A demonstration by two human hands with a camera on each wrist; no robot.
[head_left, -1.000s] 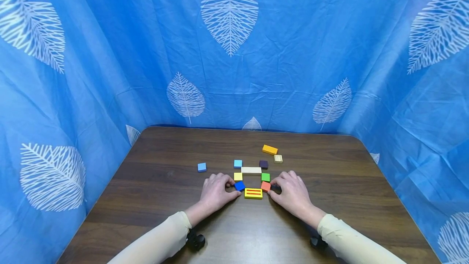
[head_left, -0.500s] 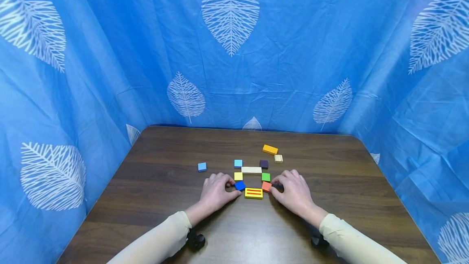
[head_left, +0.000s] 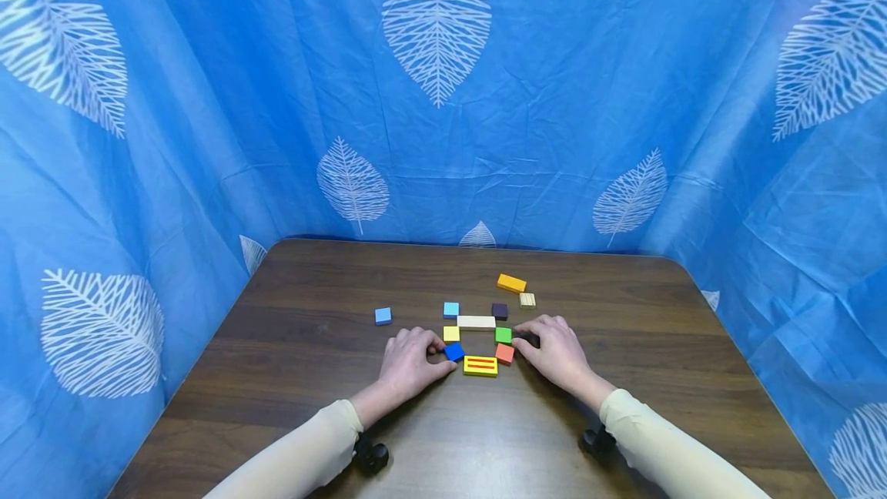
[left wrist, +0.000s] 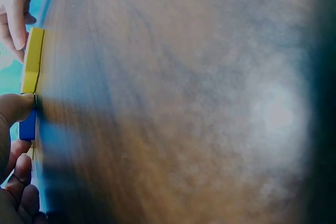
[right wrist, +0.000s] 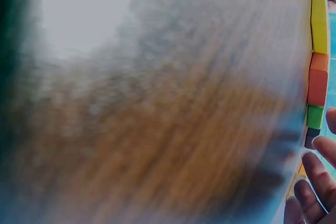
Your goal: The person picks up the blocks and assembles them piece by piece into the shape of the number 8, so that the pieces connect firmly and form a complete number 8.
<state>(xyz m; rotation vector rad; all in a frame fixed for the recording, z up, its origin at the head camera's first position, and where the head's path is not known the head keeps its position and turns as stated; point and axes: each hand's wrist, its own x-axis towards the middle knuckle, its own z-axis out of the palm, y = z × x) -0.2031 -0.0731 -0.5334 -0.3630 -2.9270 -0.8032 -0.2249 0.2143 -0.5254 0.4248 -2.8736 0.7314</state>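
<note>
My left hand (head_left: 409, 356) pinches a blue block (head_left: 453, 352) between thumb and index finger; the block lies turned at an angle. My right hand (head_left: 556, 351) is just right of a green block (head_left: 503, 335), thumb and index finger apart; whether they touch it I cannot tell. In front of the green one sits a tilted orange-red block (head_left: 504, 353), free of my fingers. Between the two angled blocks lies a yellow block with red stripes (head_left: 480, 366). A small yellow block (head_left: 451, 333), a long cream block (head_left: 476, 323), a light blue block (head_left: 451, 309) and a dark block (head_left: 500, 311) complete the ring-like layout.
Apart from the layout, another blue block (head_left: 383, 316) lies to the left on the wooden table (head_left: 291, 376). Behind it on the right are an orange block (head_left: 511, 283) and a striped pale block (head_left: 527, 300). A blue leaf-patterned curtain (head_left: 540, 137) surrounds the table.
My right hand has let go of the orange-red block and shifted slightly away, up beside the green block. The left hand stays on the blue block.
</note>
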